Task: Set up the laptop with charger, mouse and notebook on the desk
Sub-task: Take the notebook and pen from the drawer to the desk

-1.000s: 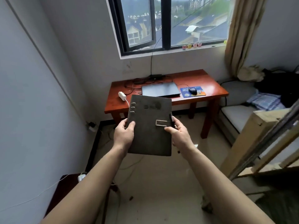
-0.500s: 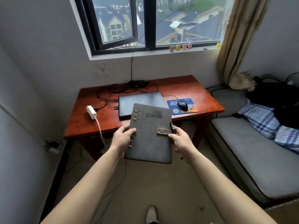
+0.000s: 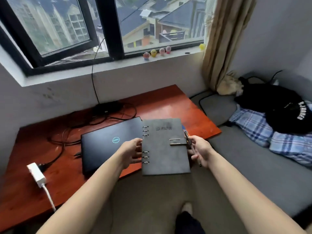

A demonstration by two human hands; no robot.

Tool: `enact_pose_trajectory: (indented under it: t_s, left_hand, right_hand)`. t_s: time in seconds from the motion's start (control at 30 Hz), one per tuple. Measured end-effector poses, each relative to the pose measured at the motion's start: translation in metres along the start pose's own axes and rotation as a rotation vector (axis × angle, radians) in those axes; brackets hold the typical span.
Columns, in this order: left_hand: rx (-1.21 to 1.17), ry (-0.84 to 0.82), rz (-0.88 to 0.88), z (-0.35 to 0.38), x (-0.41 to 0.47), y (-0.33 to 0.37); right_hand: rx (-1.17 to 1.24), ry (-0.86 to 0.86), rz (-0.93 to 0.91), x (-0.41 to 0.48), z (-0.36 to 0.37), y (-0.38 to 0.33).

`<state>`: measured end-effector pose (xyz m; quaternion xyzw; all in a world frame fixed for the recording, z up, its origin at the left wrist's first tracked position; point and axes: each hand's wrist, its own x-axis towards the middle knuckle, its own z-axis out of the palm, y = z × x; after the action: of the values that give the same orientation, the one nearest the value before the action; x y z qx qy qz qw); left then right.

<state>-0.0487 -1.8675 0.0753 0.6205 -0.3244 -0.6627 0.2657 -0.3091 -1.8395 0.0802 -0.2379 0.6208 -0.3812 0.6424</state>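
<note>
On desk (image 3: 168,102): closed laptop (image 3: 108,146), lid logo "DELL" upside down.

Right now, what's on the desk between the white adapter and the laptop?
Head view: between the white adapter and the closed laptop, only black cables on bare desk wood.

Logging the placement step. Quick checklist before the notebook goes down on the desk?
1. Notebook in both hands: ok, left hand at ring spine, right hand at clasp edge.
2. Clasp shut: ok.
3. Laptop closed on desk: ok.
4. Mouse in place: cannot tell, notebook hides that spot.
5. Charger plugged into laptop: cannot tell; cables tangled behind it.
6. Bare desk beside laptop: ok.
</note>
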Motion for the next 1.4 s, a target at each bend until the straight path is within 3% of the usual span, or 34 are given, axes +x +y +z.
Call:
enact_pose_trajectory:
  t_s: [0.23,0.5,0.73,0.97,1.2,1.4]
  left_hand:
    - [-0.03,0.092,-0.022,0.025,0.14,0.071]
    - [-0.113,0.261,-0.113,0.066,0.274,0.163]
    - [-0.232,0.317,-0.279,0.071,0.367,0.174]
    - [-0.256,0.323,-0.301,0.07,0.425,0.163]
    - [-0.235,0.252,-0.264,0.102,0.449,0.166]
    - [-0.224,0.246,-0.264,0.108,0.451,0.165]
  right_hand:
    - [0.04,-0.129,0.044,0.157,-0.018,-0.078]
    - [-0.089,-0.11,0.025,0.325,-0.029,-0.173]
    - [-0.26,-0.138,0.095,0.441,-0.027,-0.188]
    - [-0.37,-0.097,0.103,0.502,-0.022,-0.172]
    - [-0.455,0.047,0.053,0.516,-0.037,-0.172]
    - [-0.484,0.038,0.067,0.514,-0.035,-0.174]
